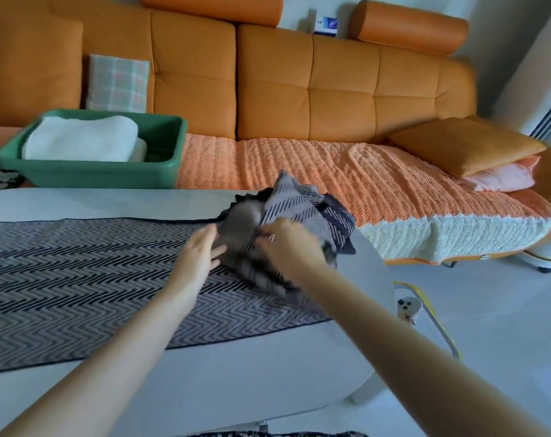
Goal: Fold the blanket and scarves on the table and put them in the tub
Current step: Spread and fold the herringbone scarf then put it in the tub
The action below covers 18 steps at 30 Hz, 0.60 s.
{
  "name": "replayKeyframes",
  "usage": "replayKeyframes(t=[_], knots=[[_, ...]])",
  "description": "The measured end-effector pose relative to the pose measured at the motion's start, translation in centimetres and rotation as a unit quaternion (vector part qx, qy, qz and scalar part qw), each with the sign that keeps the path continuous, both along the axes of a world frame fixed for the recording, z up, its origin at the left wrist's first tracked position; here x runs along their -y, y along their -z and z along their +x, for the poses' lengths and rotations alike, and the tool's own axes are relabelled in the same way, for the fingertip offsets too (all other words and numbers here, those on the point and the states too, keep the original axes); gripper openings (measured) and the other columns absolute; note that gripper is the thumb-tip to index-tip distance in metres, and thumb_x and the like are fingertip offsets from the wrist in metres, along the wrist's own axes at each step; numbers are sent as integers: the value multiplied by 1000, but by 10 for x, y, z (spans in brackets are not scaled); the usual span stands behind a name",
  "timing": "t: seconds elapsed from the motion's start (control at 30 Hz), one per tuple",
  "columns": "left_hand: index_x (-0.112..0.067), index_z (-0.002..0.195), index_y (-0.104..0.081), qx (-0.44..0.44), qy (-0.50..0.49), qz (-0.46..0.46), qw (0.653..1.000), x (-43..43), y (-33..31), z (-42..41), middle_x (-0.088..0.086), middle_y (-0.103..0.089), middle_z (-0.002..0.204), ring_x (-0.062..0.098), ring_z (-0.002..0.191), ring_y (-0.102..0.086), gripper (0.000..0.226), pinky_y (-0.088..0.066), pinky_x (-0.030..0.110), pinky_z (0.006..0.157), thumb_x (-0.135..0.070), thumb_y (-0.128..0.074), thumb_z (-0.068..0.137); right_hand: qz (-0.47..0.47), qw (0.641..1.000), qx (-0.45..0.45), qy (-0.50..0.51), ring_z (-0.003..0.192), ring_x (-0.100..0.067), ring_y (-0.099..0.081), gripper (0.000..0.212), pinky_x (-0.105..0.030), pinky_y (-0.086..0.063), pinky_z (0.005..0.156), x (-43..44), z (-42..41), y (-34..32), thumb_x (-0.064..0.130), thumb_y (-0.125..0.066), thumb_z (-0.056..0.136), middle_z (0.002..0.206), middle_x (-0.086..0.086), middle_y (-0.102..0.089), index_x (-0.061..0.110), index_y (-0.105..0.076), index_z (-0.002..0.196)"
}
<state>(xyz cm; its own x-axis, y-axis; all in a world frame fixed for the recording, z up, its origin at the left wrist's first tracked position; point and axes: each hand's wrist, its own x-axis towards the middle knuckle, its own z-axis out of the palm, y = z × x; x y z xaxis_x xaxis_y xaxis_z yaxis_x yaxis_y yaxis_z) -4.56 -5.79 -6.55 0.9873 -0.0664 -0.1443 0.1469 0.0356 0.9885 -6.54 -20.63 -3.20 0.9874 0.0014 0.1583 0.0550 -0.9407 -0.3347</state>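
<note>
We see soft, even daylight, faint shadows, wide-angle bending at the edges, and motion blur on the bunched scarf (268, 247).

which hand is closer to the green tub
Left. The left hand is open over the flat scarf, nearer the tub; the right hand grips the bunched scarf farther right of it.

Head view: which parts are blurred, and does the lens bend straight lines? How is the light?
In the head view, motion blur smears the lower part of the bunched striped scarf and the fingers of the left hand; the flat chevron scarf looks sharp. The wide-angle lens bows the far edge of the table. The light is soft and even, without glare or hard shadows.
</note>
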Motion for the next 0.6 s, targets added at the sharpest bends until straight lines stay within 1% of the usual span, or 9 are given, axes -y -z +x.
replayKeyframes(t=[0.07,0.13,0.17,0.23,0.3,0.4,0.5,0.57,0.6], knots=[[-15,140,-37,34,-24,95,995,-13,3,3,4,-40,144,21,127,-44,43,-32,34,106,-30,-35,101,-25,995,-69,-73,104,-28,-58,33,-41,-52,82,-23,-16,14,32,-51,94,122,-6,-54,17,-58,123],[-16,142,-37,91,1,191,977,-23,10,-1,3,-41,144,18,130,-40,44,-29,25,100,-26,-40,99,2,997,-29,-73,111,-23,-57,35,-39,-51,86,-22,-25,19,32,-50,95,133,0,-50,21,-55,128],[-17,142,-38,120,27,220,968,-24,15,-4,0,-42,142,16,130,-39,43,-28,23,97,-23,-42,99,19,999,15,-47,110,-20,-57,35,-35,-51,85,-13,-24,19,31,-50,95,135,3,-49,23,-54,129],[-20,142,-37,181,90,261,944,-20,23,-12,-8,-39,141,12,132,-35,45,-25,20,101,-20,-45,97,40,996,73,33,113,-17,-54,39,-33,-51,82,15,-14,21,33,-51,95,136,4,-47,23,-51,132],[-23,145,-32,246,154,314,904,-8,32,-19,-5,-28,150,11,140,-22,50,-18,24,111,-22,-46,97,74,988,55,121,117,-21,-51,49,-38,-50,87,48,-1,27,37,-53,93,140,0,-44,22,-43,138],[-33,148,-16,283,235,421,829,12,41,-20,-8,-10,157,10,144,-1,53,-8,38,116,-37,-35,99,187,961,-9,202,95,-24,-60,61,-36,-48,76,79,19,38,42,-55,91,135,-11,-51,16,-37,143],[-36,149,-8,244,281,509,777,22,58,-15,-13,-3,157,9,144,7,53,-3,41,116,-46,-24,99,223,946,-19,236,101,-27,-59,60,-37,-47,79,90,38,46,42,-61,88,133,-11,-51,11,-45,136],[-32,149,-2,248,291,567,730,21,71,-14,-11,6,157,12,143,13,57,3,39,115,-52,-17,97,220,943,2,250,89,-26,-61,43,-38,-51,76,90,48,50,33,-65,87,125,-11,-56,9,-58,121],[-32,149,0,254,291,578,719,20,78,-14,-11,10,156,13,143,14,64,5,37,115,-59,-10,92,227,940,16,255,81,-25,-61,29,-40,-54,74,90,51,52,26,-65,87,116,-13,-62,9,-64,111]])
